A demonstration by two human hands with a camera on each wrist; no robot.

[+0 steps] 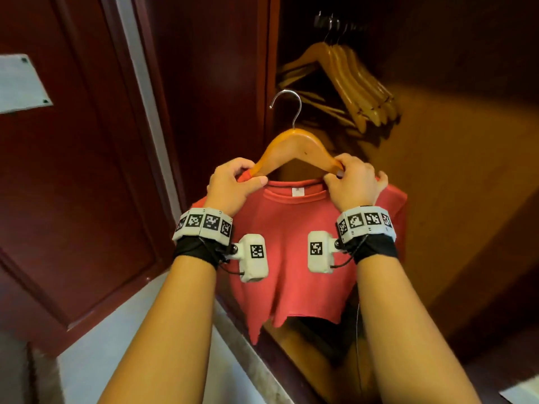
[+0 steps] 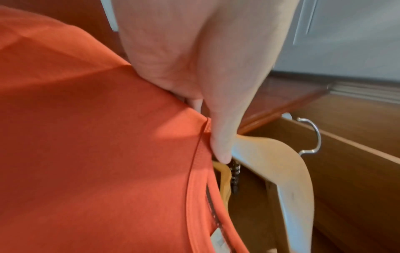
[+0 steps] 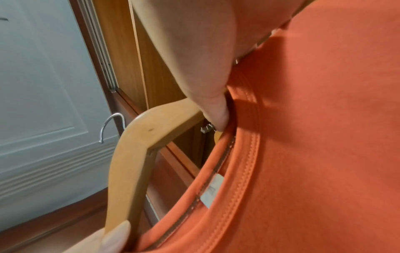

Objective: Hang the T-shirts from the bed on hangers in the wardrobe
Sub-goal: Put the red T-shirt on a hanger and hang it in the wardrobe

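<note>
A red T-shirt hangs in front of the open wardrobe, its neck threaded over a wooden hanger with a metal hook. My left hand pinches the shirt's left shoulder and the hanger's left arm. On the other side my right hand pinches the right shoulder against the hanger's right arm. The left wrist view shows the shirt and hanger close up; the right wrist view shows the collar of the shirt and the hanger. The hanger ends are hidden inside the shirt.
Several empty wooden hangers hang from the rail at the upper right inside the wardrobe. A dark red wardrobe door stands open at the left. The wardrobe's wooden back wall lies behind the shirt.
</note>
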